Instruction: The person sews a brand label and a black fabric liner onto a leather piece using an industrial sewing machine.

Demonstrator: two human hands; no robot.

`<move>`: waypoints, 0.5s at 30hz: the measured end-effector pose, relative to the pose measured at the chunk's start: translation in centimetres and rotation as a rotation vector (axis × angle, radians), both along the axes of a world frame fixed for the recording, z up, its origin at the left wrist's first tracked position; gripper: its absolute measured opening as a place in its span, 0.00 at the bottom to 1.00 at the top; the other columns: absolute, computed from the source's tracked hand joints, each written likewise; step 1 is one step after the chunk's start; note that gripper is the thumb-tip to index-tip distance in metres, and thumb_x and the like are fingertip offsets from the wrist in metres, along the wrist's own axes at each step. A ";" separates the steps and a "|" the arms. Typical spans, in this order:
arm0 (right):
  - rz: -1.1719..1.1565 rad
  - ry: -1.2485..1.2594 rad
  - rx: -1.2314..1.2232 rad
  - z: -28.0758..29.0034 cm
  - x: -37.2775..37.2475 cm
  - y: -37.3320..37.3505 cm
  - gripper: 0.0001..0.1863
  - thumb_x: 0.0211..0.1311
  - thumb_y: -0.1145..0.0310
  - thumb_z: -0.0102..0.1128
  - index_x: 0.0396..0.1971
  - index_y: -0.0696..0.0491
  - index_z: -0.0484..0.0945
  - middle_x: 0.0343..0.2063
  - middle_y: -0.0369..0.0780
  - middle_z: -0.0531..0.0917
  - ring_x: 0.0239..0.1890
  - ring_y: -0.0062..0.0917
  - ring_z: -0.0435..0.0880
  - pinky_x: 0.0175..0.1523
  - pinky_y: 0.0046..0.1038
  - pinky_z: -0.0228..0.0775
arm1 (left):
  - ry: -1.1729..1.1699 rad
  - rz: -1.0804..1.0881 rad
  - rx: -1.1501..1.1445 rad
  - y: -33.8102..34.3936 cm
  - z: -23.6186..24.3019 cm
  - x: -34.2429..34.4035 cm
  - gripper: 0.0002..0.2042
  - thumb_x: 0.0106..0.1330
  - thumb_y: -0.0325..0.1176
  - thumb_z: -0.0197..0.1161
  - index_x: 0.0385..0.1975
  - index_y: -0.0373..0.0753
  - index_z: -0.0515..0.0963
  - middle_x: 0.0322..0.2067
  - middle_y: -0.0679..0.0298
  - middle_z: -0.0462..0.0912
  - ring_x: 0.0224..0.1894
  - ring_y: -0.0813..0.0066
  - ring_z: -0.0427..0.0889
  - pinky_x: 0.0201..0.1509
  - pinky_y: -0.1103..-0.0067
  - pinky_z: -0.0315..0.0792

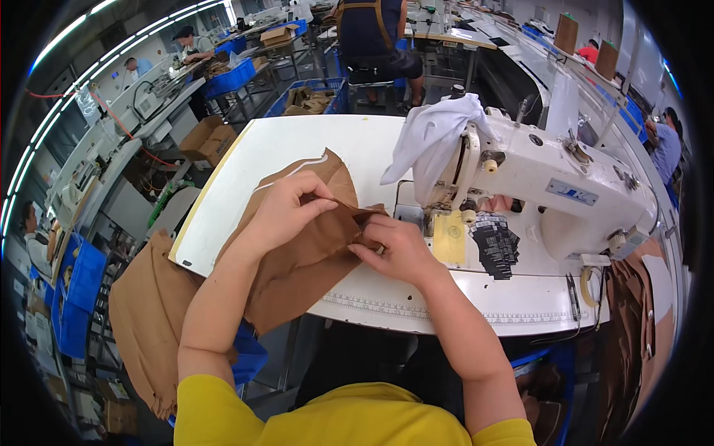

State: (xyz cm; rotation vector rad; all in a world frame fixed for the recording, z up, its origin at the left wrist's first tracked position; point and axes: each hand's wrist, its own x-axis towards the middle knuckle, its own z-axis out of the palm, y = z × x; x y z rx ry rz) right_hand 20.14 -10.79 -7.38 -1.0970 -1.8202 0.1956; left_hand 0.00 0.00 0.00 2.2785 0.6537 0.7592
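Observation:
A brown fabric piece (297, 275) lies over the front left of the white table, with a white strip along its far edge. My left hand (286, 212) pinches a fold of it between thumb and fingers. Just to the right, my right hand (394, 245) grips the fabric's right end, thumb and fingers closed on it. Both hands are left of the needle area of the white sewing machine (565, 178). Part of the fold between the hands is hidden by the fingers. A white cloth (431, 141) drapes over the machine's head.
A stack of black labels (494, 245) lies under the machine arm, beside a yellow plate (449, 238). Tweezers (573, 297) and a tape roll (591, 286) rest at the right. Brown fabric hangs at the left (152, 320) and right (625, 327). A person (372, 37) sits beyond the table.

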 end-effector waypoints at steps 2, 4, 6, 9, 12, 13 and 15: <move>-0.101 -0.070 -0.102 0.0 0.3 0.1 0.08 0.54 0.66 0.70 0.25 0.52 0.80 0.32 0.34 0.80 0.23 0.27 0.81 0.29 0.27 0.74 | -0.054 0.103 -0.142 0.7 0.0 -0.4 0.03 0.61 0.28 0.68 0.29 0.40 0.80 0.24 0.71 0.78 0.28 0.84 0.72 0.34 0.84 0.68; -0.141 -0.053 0.011 0.2 0.0 0.3 0.07 0.53 0.67 0.70 0.24 0.52 0.80 0.31 0.35 0.79 0.23 0.27 0.80 0.29 0.28 0.73 | -0.064 0.101 -0.184 1.3 0.6 -1.5 0.03 0.61 0.26 0.68 0.28 0.39 0.80 0.25 0.73 0.78 0.29 0.87 0.72 0.34 0.85 0.67; -0.182 -0.058 0.080 0.4 0.1 0.2 0.07 0.53 0.68 0.70 0.24 0.53 0.80 0.30 0.35 0.78 0.22 0.28 0.79 0.28 0.28 0.73 | -0.085 0.114 -0.251 1.4 0.5 -1.9 0.04 0.61 0.25 0.68 0.28 0.38 0.79 0.26 0.75 0.77 0.30 0.90 0.72 0.35 0.87 0.66; -0.214 0.023 0.117 0.5 -0.2 0.2 0.07 0.52 0.69 0.70 0.25 0.53 0.80 0.29 0.36 0.77 0.25 0.29 0.78 0.28 0.29 0.72 | -0.129 0.121 -0.260 1.3 0.7 -2.4 0.05 0.60 0.25 0.69 0.27 0.38 0.78 0.25 0.76 0.77 0.29 0.91 0.70 0.35 0.88 0.64; -0.236 0.046 0.023 0.3 0.3 0.4 0.08 0.52 0.70 0.71 0.25 0.54 0.79 0.27 0.37 0.77 0.28 0.29 0.78 0.29 0.30 0.72 | -0.125 0.141 -0.238 0.9 1.0 -2.5 0.04 0.61 0.26 0.68 0.28 0.37 0.79 0.25 0.76 0.76 0.29 0.90 0.69 0.35 0.88 0.63; -0.210 0.018 0.049 0.2 0.3 0.6 0.09 0.52 0.70 0.71 0.25 0.55 0.78 0.27 0.37 0.77 0.29 0.29 0.78 0.30 0.30 0.72 | -0.091 0.152 -0.218 0.7 1.0 -2.5 0.04 0.61 0.27 0.68 0.29 0.36 0.80 0.26 0.75 0.75 0.29 0.89 0.69 0.35 0.88 0.63; -0.183 -0.011 0.074 -0.1 0.4 0.8 0.09 0.52 0.69 0.71 0.25 0.55 0.77 0.27 0.37 0.77 0.29 0.29 0.77 0.30 0.29 0.72 | -0.057 0.164 -0.200 0.6 1.3 -2.5 0.04 0.61 0.27 0.68 0.29 0.35 0.81 0.27 0.75 0.75 0.30 0.89 0.69 0.36 0.87 0.62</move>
